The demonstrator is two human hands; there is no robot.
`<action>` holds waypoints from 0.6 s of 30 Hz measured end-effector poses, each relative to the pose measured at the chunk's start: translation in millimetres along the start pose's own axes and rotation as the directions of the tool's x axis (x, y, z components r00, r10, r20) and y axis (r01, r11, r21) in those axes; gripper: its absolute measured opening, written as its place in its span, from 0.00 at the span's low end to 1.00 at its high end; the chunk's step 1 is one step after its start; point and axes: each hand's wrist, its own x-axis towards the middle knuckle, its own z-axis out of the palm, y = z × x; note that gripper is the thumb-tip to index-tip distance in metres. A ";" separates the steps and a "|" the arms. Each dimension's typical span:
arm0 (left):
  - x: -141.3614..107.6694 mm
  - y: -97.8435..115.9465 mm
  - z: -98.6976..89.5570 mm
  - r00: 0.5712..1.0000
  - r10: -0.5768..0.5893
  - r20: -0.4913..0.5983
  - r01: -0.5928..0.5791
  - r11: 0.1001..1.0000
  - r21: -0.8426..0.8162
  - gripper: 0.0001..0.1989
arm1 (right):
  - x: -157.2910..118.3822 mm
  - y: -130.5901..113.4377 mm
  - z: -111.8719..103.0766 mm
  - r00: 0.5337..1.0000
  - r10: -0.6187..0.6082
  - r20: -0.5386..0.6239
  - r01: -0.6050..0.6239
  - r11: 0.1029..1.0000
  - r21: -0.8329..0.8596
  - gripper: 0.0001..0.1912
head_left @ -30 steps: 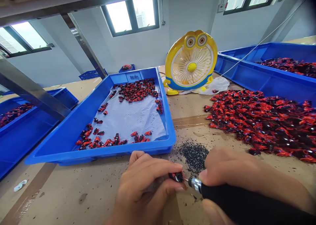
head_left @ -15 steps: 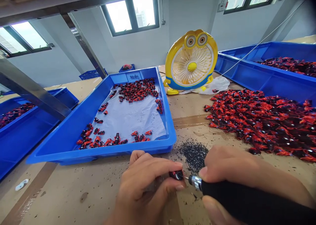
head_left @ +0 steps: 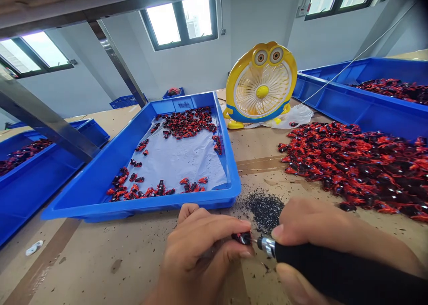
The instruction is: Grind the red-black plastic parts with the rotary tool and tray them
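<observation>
Between the thumb and fingers of my left hand (head_left: pixel 200 247) is a small black-and-red plastic piece (head_left: pixel 243 238), partly covered by the fingertips. My right hand (head_left: pixel 310 224) is closed around a black rotary tool (head_left: pixel 321 260) with a silver collar and a thin bit. The bit points left at the piece's end; whether it touches cannot be made out. Just beyond the hands lies a patch of black shavings (head_left: pixel 264 209). A large heap of similar black-and-red pieces (head_left: pixel 354 162) covers the table on the right.
A blue tray (head_left: pixel 140 211) lined with white sheeting holds scattered pieces ahead. More blue trays stand at the left (head_left: pixel 36 189) and right (head_left: pixel 334 95). Behind is a yellow fan (head_left: pixel 261 92). A metal post (head_left: pixel 120 64) rises at left; a small white object (head_left: pixel 34 248) lies near it.
The whole view has shifted slightly, with everything appearing a little further right. Both hands keep nearly the same hold on the piece and the tool.
</observation>
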 end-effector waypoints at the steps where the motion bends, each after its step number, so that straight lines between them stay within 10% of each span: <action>1: 0.3 0.1 -0.1 1.000 0.001 0.001 -0.001 1.000 0.001 0.07 | 0.6 0.1 -0.7 1.000 -0.012 0.013 0.012 1.000 0.005 0.07; 18: 0.6 0.2 2.4 1.000 0.009 0.007 -0.010 0.998 0.062 0.05 | 0.2 3.7 -1.0 0.994 0.075 -0.081 -0.079 0.996 -0.044 0.10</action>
